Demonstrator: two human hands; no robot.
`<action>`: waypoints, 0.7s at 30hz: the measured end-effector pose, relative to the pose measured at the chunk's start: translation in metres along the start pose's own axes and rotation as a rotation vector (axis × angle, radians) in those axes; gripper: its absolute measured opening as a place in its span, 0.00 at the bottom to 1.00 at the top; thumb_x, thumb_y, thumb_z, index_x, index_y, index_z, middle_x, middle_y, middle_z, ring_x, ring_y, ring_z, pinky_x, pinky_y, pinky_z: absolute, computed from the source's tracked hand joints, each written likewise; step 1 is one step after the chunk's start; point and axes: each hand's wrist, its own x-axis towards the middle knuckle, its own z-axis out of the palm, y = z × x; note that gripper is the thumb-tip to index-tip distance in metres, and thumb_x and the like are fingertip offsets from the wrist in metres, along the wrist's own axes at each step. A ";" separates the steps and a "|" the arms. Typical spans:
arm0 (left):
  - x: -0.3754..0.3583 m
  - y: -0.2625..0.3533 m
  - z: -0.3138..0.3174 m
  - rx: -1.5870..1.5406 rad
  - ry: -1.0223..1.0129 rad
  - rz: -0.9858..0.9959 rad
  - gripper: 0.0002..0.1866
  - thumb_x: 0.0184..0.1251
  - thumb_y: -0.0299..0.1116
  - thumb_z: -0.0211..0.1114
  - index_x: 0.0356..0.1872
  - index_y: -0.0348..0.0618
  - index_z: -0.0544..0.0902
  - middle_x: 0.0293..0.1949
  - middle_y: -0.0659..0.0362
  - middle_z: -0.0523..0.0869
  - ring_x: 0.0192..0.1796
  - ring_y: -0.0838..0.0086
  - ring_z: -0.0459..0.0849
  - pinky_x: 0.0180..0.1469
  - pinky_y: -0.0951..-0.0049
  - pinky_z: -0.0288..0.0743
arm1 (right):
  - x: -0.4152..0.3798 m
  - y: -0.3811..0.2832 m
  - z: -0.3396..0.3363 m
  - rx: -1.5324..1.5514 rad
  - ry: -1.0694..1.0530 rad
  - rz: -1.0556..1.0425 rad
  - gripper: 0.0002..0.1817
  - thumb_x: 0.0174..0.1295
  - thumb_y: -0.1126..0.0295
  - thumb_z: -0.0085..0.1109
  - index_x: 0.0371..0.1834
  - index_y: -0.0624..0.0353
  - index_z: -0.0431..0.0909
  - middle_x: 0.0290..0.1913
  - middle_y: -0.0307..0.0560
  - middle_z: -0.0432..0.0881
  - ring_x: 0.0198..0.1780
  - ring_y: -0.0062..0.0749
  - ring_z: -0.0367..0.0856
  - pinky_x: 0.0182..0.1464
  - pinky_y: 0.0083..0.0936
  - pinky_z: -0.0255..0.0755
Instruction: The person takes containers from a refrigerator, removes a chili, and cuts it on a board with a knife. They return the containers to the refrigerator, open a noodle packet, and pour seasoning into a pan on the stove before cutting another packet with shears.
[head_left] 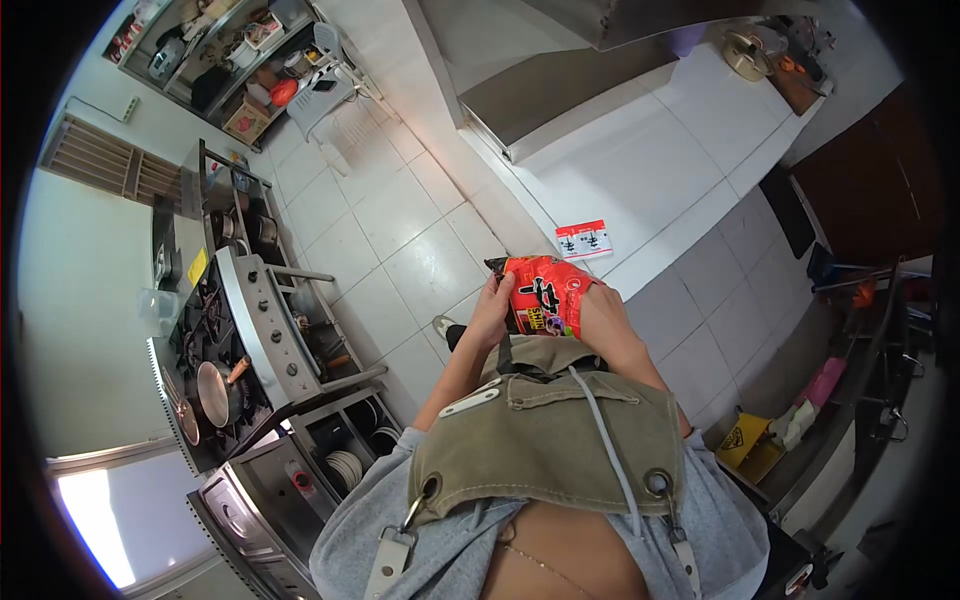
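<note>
A red and black instant noodle packet (541,296) is in front of my apron, above the floor beside the white tiled counter. My left hand (492,308) is closed around its left edge, thumb on the printed front. At the packet's right end is my right hand (608,322), its back turned up and its fingers hidden at the packet. Just beyond, two joined red and white seasoning sachets (584,240) lie flat near the counter's edge.
To the left stands a gas stove (262,310) with a frying pan (216,392) on it. The white tiled counter (640,150) runs ahead to the right, a metal pot (748,55) at its far end. A grey chair (322,100) and shelves stand at the back left; a yellow bucket (750,447) is lower right.
</note>
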 end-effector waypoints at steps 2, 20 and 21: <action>0.001 0.001 0.000 0.020 0.007 -0.003 0.18 0.71 0.41 0.52 0.53 0.39 0.68 0.47 0.58 0.80 0.47 0.77 0.79 0.50 0.73 0.75 | 0.001 0.005 0.005 -0.097 -0.062 0.041 0.13 0.47 0.67 0.59 0.33 0.63 0.75 0.30 0.60 0.78 0.34 0.58 0.77 0.35 0.44 0.71; 0.102 0.055 0.063 -0.175 0.020 0.009 0.29 0.65 0.53 0.57 0.55 0.39 0.68 0.48 0.56 0.79 0.48 0.71 0.79 0.51 0.69 0.73 | -0.067 0.041 -0.111 0.014 0.568 0.479 0.05 0.59 0.75 0.56 0.34 0.64 0.71 0.27 0.48 0.79 0.28 0.30 0.80 0.28 0.23 0.71; 0.117 0.052 0.067 -0.115 0.043 0.006 0.30 0.64 0.55 0.57 0.56 0.40 0.68 0.50 0.56 0.79 0.51 0.70 0.79 0.53 0.64 0.73 | -0.074 0.041 -0.108 0.038 0.542 0.553 0.05 0.60 0.75 0.55 0.34 0.64 0.71 0.26 0.47 0.79 0.27 0.25 0.79 0.29 0.21 0.71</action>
